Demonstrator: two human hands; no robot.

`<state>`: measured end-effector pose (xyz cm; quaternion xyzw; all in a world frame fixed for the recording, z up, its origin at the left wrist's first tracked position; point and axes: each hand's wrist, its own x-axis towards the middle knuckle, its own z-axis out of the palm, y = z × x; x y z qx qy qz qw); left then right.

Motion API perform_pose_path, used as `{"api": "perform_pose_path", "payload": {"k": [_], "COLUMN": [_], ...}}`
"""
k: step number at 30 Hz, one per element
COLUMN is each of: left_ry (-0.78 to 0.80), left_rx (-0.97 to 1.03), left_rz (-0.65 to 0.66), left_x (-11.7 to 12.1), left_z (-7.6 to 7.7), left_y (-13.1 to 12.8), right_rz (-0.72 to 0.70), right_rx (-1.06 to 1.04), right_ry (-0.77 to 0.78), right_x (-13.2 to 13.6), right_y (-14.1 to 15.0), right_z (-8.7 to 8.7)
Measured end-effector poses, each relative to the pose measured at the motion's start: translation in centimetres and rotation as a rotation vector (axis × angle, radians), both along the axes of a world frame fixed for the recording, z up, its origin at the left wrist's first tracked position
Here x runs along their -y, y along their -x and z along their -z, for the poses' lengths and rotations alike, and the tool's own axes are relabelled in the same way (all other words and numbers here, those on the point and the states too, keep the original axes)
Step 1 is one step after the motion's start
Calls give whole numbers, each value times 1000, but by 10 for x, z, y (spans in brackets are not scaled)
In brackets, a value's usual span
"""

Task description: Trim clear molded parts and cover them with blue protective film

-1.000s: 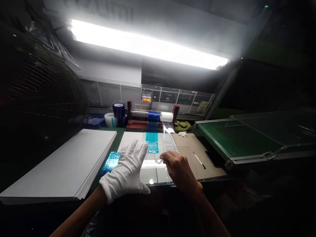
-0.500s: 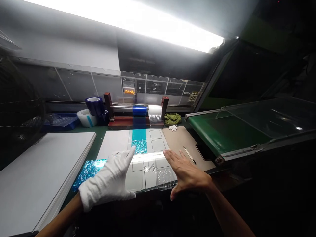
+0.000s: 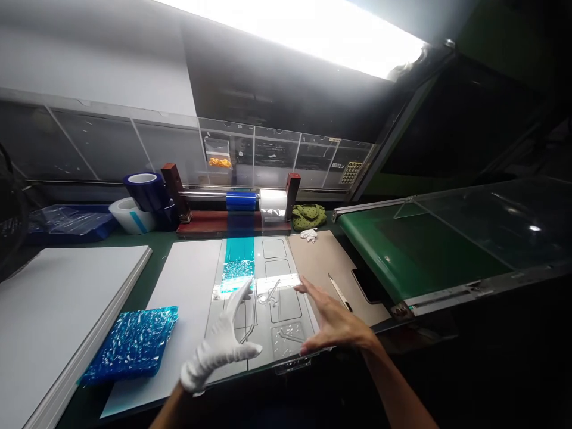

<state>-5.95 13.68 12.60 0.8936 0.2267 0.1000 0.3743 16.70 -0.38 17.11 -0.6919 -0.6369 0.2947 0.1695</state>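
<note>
My left hand [image 3: 229,332], in a white glove, hovers over the left part of a glass-like sheet [image 3: 259,357] marked with dark rectangular outlines. Its thumb and fingers are spread around nothing. Opposite it, my bare right hand [image 3: 334,319] is also open, over the sheet's right edge. Small clear plastic pieces [image 3: 269,298] lie on the sheet between them. Near its front edge is a clear square of film [image 3: 288,338]. A strip of blue film [image 3: 240,250] runs down from a roll onto the sheet, its lower end crinkled. Whether either hand touches the sheet is unclear.
A crumpled blue film bundle [image 3: 138,342] lies left, beside a stack of white sheets [image 3: 67,298]. Behind stands a roll holder [image 3: 210,223] with blue and clear rolls. A cutter knife [image 3: 339,292] and a phone [image 3: 366,285] lie right, near a green conveyor belt [image 3: 393,244].
The view has shifted and tilted downward. My left hand has moved off the blue bundle, which now shows whole. Both hands stay spread, and more of the sheet's front shows.
</note>
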Motion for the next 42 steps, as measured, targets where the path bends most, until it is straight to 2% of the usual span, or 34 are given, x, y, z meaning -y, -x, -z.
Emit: {"api": "perform_pose_path", "payload": {"k": [2, 5, 7, 9, 11, 12, 14, 16, 18, 19, 21, 24, 26, 27, 29, 31, 32, 33, 35, 36, 38, 40, 42], "left_ry": [-79, -460, -684, -771, -704, -612, -334, -13, 116, 94, -88, -450, -530, -487, -265, -25, 42, 46, -3, 49, 238, 398, 520], "left_rx": [-97, -325, -498, -576, -516, -447, -274, -106, -31, -50, -190, -426, -461, -439, -344, -230, -191, -170, -129, -121, -87, -24, 62], "left_rz": [69, 213, 271, 288, 248, 211, 136, 115, 107, 108, 110, 110, 120, 136, 204, 249, 220, 106, -312, -516, -794, -909, -935], "left_x": [-20, -38, -38, -34, -31, -31, -28, -22, -14, -11, -7, -9, -12, -13, -12, -8, -5, -1, 10, 17, 31, 44, 57], "left_z": [-18, -56, -74, -78, -66, -55, -29, -5, 8, 9, 2, -21, -37, -42, -45, -35, -26, -13, 16, 32, 59, 78, 88], "left_y": [-6, -31, -55, -72, -77, -74, -65, -58, -58, -62, -73, -90, -92, -89, -78, -67, -63, -62, -65, -68, -75, -79, -79], "right_rz": [-65, -162, -212, -238, -205, -168, -97, -69, -66, -64, -61, -95, -113, -123, -156, -180, -155, -95, 111, 234, 435, 490, 456], "right_rx": [164, 443, 571, 612, 560, 496, 297, 93, 15, 45, 201, 449, 474, 425, 213, -48, -141, -189, -152, -87, 54, 156, 228], "right_ry": [-22, -100, -137, -147, -133, -117, -61, 10, 47, 42, -4, -81, -101, -90, -27, 39, 52, 47, 15, 2, 22, 48, 64], "right_x": [-4, -20, -32, -38, -35, -30, -17, -4, 5, 8, 8, 2, 2, 4, 13, 24, 28, 29, 22, 12, -15, -50, -83], "right_y": [-13, -14, -9, -10, -21, -30, -50, -66, -73, -74, -69, -62, -65, -70, -87, -108, -119, -129, -146, -154, -170, -184, -196], "right_z": [-19, -48, -58, -57, -44, -34, -9, 14, 28, 30, 23, 0, -12, -15, -13, -2, 8, 19, 48, 64, 98, 131, 158]}}
